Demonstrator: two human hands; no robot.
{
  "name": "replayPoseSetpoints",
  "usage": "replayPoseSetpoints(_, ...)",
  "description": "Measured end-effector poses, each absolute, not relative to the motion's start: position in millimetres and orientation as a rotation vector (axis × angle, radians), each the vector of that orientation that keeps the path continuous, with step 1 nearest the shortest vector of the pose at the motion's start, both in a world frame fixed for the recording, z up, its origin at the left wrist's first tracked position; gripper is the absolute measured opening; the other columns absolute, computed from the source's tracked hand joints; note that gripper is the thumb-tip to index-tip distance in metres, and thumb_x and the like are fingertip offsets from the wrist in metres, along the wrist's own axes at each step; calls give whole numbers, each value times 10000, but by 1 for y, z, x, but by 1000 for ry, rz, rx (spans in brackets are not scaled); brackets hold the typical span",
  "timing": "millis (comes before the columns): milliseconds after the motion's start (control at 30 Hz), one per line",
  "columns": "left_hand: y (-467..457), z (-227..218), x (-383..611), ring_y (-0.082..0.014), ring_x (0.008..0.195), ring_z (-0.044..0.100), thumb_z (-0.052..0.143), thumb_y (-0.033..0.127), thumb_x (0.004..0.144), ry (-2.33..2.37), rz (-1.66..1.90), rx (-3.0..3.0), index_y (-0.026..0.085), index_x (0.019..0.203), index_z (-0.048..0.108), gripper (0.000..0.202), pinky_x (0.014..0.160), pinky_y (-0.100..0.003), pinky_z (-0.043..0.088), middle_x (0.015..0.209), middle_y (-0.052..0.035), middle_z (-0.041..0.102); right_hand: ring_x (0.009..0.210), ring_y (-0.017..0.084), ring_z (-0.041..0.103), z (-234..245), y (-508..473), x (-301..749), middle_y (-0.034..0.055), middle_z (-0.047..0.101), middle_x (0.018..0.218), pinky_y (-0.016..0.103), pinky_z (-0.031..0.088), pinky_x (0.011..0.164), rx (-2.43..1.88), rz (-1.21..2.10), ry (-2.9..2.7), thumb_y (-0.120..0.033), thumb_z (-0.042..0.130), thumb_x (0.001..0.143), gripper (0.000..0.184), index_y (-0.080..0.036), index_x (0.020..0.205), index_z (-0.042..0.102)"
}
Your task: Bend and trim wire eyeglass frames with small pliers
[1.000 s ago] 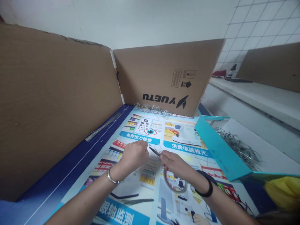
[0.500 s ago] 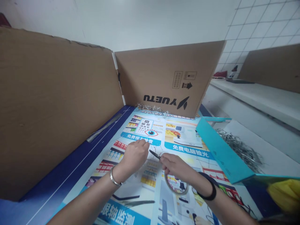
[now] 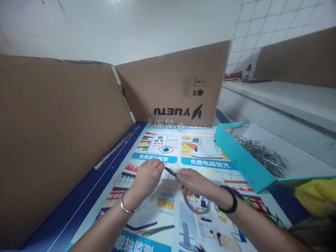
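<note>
My right hand is closed around a pair of thin-nosed pliers with dark jaws and a bit of yellow at the handle. The jaws point left and meet the fingertips of my left hand, which is closed in a pinch. Whatever those left fingers hold is hidden behind the knuckles. A thin wire-like loop shows just below them. Under my right hand lies a pale ring, like a roll of tape or wire. Several thin grey strips rest on the printed sheet nearer me.
A teal-sided box on the right holds a tangle of silvery wire pieces. Cardboard panels stand behind and left. Small clear pieces lie along the back panel, grey strips at left, yellow cloth at right.
The camera view has shifted slightly, so the surroundings sit a little further left. Both hands stay close together, and the pliers' tip has come up to the left fingertips.
</note>
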State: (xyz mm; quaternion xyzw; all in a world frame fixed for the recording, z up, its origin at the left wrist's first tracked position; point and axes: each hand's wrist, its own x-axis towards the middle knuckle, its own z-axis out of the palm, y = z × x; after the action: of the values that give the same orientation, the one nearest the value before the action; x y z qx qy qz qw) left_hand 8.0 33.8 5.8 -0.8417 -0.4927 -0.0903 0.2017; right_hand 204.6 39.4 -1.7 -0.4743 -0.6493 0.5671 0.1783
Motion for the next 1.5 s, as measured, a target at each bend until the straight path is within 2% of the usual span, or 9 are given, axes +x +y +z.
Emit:
replayPoseSetpoints(267,32,7,11,-183,721,485,395,94,872,-1392,-141,-2319,186,754,546,213,633,-318,310,742,-36,550,488,118,552,-3,35,199,25,589,637,225,379,460,-1359,1514,-1946,-352,359,845,276,-182,654,463)
replayPoseSetpoints(433,33,6,12,-180,722,488,386,81,865,-1411,-118,-2307,186,761,558,227,645,-321,311,747,-44,558,547,115,536,7,35,202,29,597,624,227,331,518,-1396,1149,-2154,-254,357,842,268,-182,605,459)
replayPoseSetpoints(600,32,6,12,-180,707,492,381,86,861,-1405,-121,-2324,188,747,548,227,631,-316,308,735,-41,555,631,148,544,7,39,206,44,606,658,249,317,561,-1413,912,-2262,-268,344,858,299,-182,623,507)
replayPoseSetpoints(833,29,7,15,-174,669,501,387,101,840,-1449,-158,-2314,192,719,557,228,604,-306,306,696,-45,548,595,142,539,5,43,208,41,601,619,250,316,558,-1399,964,-2270,-259,327,866,336,-181,598,513)
replayPoseSetpoints(1100,31,7,14,-156,662,516,381,188,873,-1554,-202,-2286,196,750,572,227,560,-289,277,754,-45,582,574,129,530,9,46,211,33,593,616,240,311,539,-1435,1055,-2227,-240,342,857,311,-179,580,470)
replayPoseSetpoints(1333,32,8,12,-138,636,520,433,188,849,-1547,-303,-2268,204,717,566,188,530,-284,246,723,-14,582,576,108,543,23,42,212,37,627,710,218,318,526,-1413,1223,-2154,-215,346,852,242,-158,736,550)
replayPoseSetpoints(1500,30,12,13,-136,662,535,449,185,837,-1611,-360,-2265,207,752,581,158,510,-273,234,745,-7,599,548,105,536,18,40,211,36,619,675,216,316,509,-1386,1313,-2109,-240,366,850,233,-163,703,530)
